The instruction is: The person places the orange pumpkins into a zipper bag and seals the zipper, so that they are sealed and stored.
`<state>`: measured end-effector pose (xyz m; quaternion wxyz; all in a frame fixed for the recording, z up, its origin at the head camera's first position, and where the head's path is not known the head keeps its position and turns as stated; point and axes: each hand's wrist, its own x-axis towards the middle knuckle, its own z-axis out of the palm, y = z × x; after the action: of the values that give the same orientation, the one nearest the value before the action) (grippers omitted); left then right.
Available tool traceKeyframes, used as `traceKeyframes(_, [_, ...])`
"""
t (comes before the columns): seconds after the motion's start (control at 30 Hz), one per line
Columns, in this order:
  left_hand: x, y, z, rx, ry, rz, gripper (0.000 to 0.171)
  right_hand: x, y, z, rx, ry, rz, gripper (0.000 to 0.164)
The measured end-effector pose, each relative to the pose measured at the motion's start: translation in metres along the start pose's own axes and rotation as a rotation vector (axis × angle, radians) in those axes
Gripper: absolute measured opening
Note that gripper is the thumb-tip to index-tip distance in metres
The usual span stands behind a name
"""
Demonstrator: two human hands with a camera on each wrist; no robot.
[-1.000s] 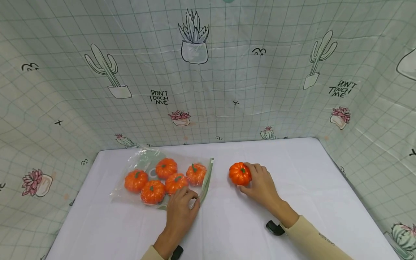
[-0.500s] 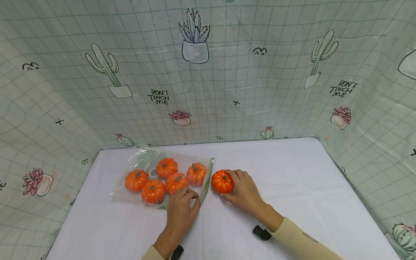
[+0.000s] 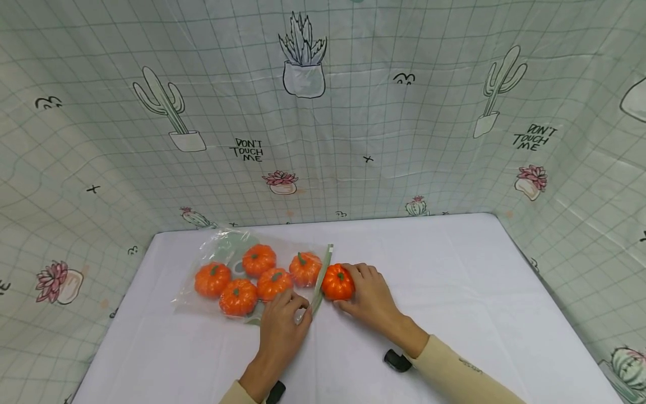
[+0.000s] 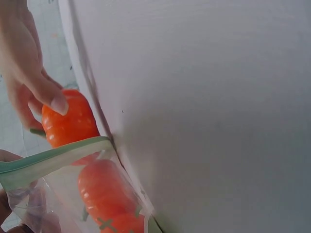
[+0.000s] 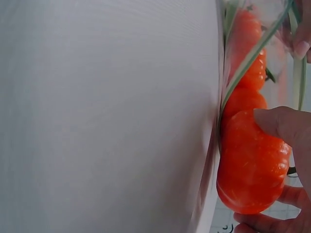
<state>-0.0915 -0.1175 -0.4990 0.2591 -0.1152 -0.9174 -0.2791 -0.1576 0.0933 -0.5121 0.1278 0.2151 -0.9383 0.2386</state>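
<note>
My left hand (image 3: 282, 325) pinches the near side of the mouth of a clear zip bag (image 3: 327, 259) with a green edge. In the left wrist view the bag's green lip (image 4: 58, 154) is raised, and fingers show at its left end. Several small orange pumpkins (image 3: 238, 298) lie inside the bag. My right hand (image 3: 372, 297) grips another orange pumpkin (image 3: 337, 282) by its right side, at the bag's mouth. In the right wrist view my thumb lies on this pumpkin (image 5: 252, 162), with fingers on its far side. It is close behind the pumpkins in the bag.
Everything lies on a table with a white cloth (image 3: 434, 264). A curtain (image 3: 343, 134) printed with cacti hangs behind the table and along both sides. Black wrist mounts (image 3: 397, 360) show beneath the forearms.
My right hand has carried its pumpkin leftward across the table, from well right of the bag up to its mouth. My left hand and the bag have stayed in place.
</note>
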Motion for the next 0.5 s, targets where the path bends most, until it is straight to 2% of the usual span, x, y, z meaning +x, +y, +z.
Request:
traceKeyframes(0.23, [0.0002, -0.0004, 0.0001, 0.000, -0.012, -0.018, 0.018, 0.0003, -0.0008, 0.0025, 0.008, -0.004, 0.011, 0.079])
traceKeyframes(0.5, [-0.0004, -0.0012, 0.0010, -0.017, 0.022, 0.017, 0.019, 0.0013, -0.0040, 0.0057, 0.009, 0.019, 0.011, 0.079])
